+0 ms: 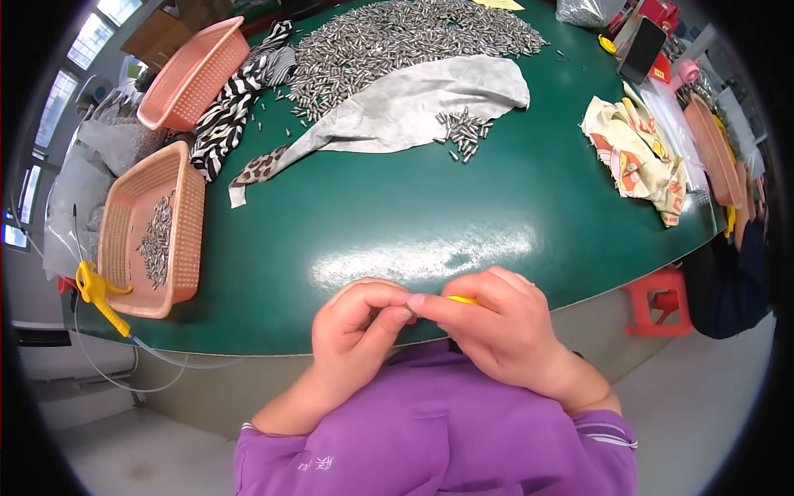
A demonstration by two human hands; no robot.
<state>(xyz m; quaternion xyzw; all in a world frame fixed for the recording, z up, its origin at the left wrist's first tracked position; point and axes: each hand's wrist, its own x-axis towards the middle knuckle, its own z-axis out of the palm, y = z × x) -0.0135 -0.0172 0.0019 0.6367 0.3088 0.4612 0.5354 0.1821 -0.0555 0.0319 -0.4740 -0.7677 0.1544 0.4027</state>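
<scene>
Both my hands meet at the near edge of the green table. My left hand is closed, with thumb and index finger pinching a small silvery metal piece; only a bit of it shows. My right hand is curled round a yellow object, mostly hidden in the fingers, so its kind cannot be made out. The right fingertips touch the metal piece beside the left thumb. Beyond my hands, a small group of metal pins lies partly on a grey-white cloth.
A large heap of metal pins covers the far table. At left are a pink basket holding pins, another pink basket, a zebra-striped cloth and a yellow air gun. A patterned cloth and phone lie right, above a red stool.
</scene>
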